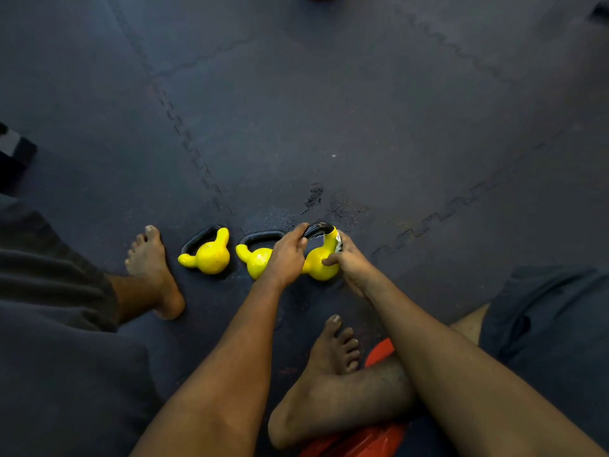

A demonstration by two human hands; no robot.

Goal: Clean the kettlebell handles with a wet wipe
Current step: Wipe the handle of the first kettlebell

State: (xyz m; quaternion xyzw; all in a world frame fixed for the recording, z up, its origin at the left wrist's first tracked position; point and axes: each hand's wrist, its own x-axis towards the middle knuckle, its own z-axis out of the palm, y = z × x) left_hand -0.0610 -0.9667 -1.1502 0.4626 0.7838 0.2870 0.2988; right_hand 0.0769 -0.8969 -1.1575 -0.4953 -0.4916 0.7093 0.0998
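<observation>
We see three yellow kettlebells in a row on the dark interlocking mat floor (pixel 329 110). Beyond them the mat lies open as far as the frame edges, marked only by a wet patch (pixel 314 194). The left hand (pixel 286 255) curls its fingers round the black handle (pixel 318 229) of the right kettlebell (pixel 318 260). The right hand (pixel 351 262) presses a crumpled wet wipe (pixel 338 243) against the handle's right side, thumb on the yellow body. The middle kettlebell (pixel 258 260) sits just beside it, partly under the left wrist, and the left kettlebell (pixel 209 257) near a bare left foot (pixel 151 268). A bare right foot (pixel 326 367) rests nearer us on a red object (pixel 379 352). A dark block (pixel 13 153) sits at the far left edge.
</observation>
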